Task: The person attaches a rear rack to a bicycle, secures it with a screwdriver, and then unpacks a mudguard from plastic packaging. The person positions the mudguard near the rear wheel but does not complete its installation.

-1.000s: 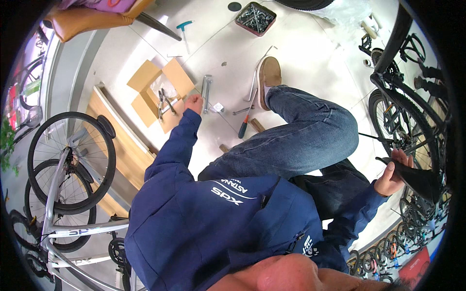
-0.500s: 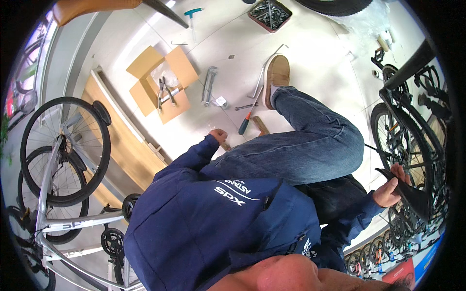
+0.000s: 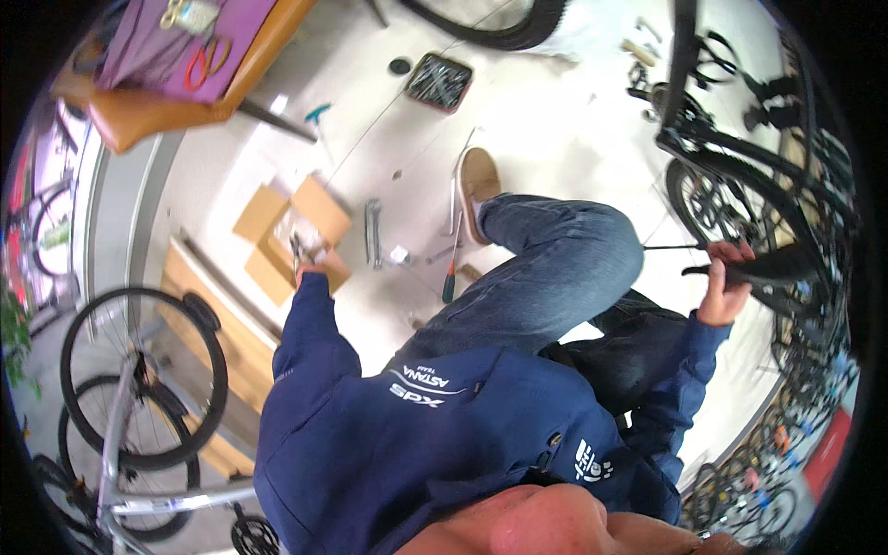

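My left hand (image 3: 303,269) reaches to the edge of an open cardboard box (image 3: 268,270) on the floor. Its fingers are small and partly hidden, but they appear closed on the handles of pliers (image 3: 296,246) lying over the box. At the right, my right hand (image 3: 725,289) grips the narrow front of a black bicycle saddle (image 3: 782,266), thumb on the near side and fingers over the far side. Between my left hand and my shoe lie a wrench (image 3: 373,233) and a screwdriver (image 3: 450,283) with a dark and orange handle.
A tray of small metal parts (image 3: 439,81) and a teal-handled T-shaped tool (image 3: 317,114) lie farther off. A silver bicycle (image 3: 116,435) stands at left beside a wooden board (image 3: 199,291). An orange-edged stool (image 3: 176,116) carries scissors (image 3: 205,65). More bicycles line the right.
My left hand has moved from beside my leg, left and forward to the pliers at the box. My right hand stays at the saddle. The whole view has shifted.
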Demonstrator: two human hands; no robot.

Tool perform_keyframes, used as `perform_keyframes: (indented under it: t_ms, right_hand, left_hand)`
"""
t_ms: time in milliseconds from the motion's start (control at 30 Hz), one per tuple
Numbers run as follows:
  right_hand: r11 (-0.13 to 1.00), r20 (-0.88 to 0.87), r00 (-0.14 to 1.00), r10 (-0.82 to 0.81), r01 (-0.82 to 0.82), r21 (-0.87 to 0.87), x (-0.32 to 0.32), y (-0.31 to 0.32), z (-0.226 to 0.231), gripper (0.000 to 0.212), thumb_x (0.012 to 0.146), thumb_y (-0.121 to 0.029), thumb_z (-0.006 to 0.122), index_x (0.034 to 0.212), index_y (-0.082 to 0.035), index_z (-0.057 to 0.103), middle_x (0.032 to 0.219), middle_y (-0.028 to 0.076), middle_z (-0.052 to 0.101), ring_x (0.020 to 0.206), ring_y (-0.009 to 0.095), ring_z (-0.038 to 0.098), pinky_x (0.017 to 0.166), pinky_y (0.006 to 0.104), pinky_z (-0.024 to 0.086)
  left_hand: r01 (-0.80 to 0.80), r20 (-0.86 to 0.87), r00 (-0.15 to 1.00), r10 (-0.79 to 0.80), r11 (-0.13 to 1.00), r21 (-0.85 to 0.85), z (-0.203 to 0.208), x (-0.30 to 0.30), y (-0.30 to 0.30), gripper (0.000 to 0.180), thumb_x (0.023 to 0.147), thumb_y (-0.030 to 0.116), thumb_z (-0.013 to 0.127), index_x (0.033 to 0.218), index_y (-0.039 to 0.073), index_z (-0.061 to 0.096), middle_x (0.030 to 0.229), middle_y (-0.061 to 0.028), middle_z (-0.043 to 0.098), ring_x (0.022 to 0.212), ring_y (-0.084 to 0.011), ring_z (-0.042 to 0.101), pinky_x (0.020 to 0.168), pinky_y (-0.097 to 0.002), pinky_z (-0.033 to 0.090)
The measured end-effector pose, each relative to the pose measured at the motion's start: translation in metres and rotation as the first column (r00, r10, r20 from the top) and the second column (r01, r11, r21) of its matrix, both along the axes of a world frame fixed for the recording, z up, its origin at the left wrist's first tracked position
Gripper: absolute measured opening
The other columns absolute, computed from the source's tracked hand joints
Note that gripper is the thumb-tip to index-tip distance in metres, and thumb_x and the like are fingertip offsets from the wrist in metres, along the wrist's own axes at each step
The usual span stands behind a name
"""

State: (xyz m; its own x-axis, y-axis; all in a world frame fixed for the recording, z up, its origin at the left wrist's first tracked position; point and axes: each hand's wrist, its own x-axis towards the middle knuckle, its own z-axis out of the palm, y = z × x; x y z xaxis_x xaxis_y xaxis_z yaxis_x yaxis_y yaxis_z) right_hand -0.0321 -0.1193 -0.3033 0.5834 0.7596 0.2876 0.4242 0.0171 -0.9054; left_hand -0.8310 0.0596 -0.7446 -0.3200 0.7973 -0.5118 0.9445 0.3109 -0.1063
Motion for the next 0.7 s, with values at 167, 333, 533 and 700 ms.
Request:
perform_keyframes:
  t_ms: [167, 333, 533, 700]
  right_hand:
    - [0.998, 0.044, 0.997, -0.058, 0.059, -0.022, -0.018, 0.000, 0.012, 0.059, 0.092, -0.006, 0.072, 0.142, 0.000, 0.043, 0.116, 0.012, 0.066, 0.107, 0.021, 0.065, 0.096, 0.0359, 0.052]
    - [0.999, -0.045, 0.999, -0.020, 0.022, 0.045, -0.038, 0.001, 0.030, 0.044, 0.088, -0.007, 0.076, 0.125, -0.003, 0.054, 0.113, 0.009, 0.067, 0.103, 0.019, 0.066, 0.095, 0.0340, 0.053]
    - [0.977, -0.161, 0.963, 0.214, -0.213, 0.024, -0.064, 0.008, 0.063, 0.064, 0.082, -0.016, 0.085, 0.133, 0.000, 0.050, 0.110, 0.009, 0.068, 0.100, 0.018, 0.067, 0.092, 0.0347, 0.054]
    - [0.864, -0.032, 0.880, 0.474, -0.472, -0.173, -0.068, 0.026, 0.097, 0.073, 0.081, -0.023, 0.087, 0.140, -0.001, 0.049, 0.119, 0.014, 0.066, 0.105, 0.017, 0.064, 0.097, 0.0348, 0.051]
  left_hand:
    - [0.450, 0.033, 0.892, -0.451, 0.879, -0.158, 0.008, -0.071, 0.029, 0.037, 0.095, 0.045, 0.059, 0.109, 0.014, 0.073, 0.099, -0.0133, 0.075, 0.086, -0.0371, 0.074, 0.066, -0.0482, 0.059]
    - [-0.633, 0.872, 0.330, 0.361, 0.770, -0.079, 0.141, -0.006, 0.012, 0.023, 0.104, 0.032, 0.058, 0.096, 0.011, 0.054, 0.067, -0.0029, 0.055, 0.046, -0.0134, 0.048, 0.035, -0.0319, 0.037]
    - [-0.347, 0.971, -0.162, -0.175, 0.931, 0.110, 0.353, 0.226, 0.047, 0.042, 0.107, 0.015, 0.049, 0.150, 0.010, 0.048, 0.075, -0.0016, 0.055, 0.057, -0.0090, 0.045, 0.053, -0.0240, 0.042]
    - [0.071, 0.859, -0.507, -0.068, 0.990, 0.120, 0.469, 0.390, 0.057, 0.037, 0.106, 0.011, 0.052, 0.141, 0.004, 0.057, 0.094, -0.0072, 0.061, 0.075, -0.0126, 0.053, 0.069, -0.0260, 0.048]
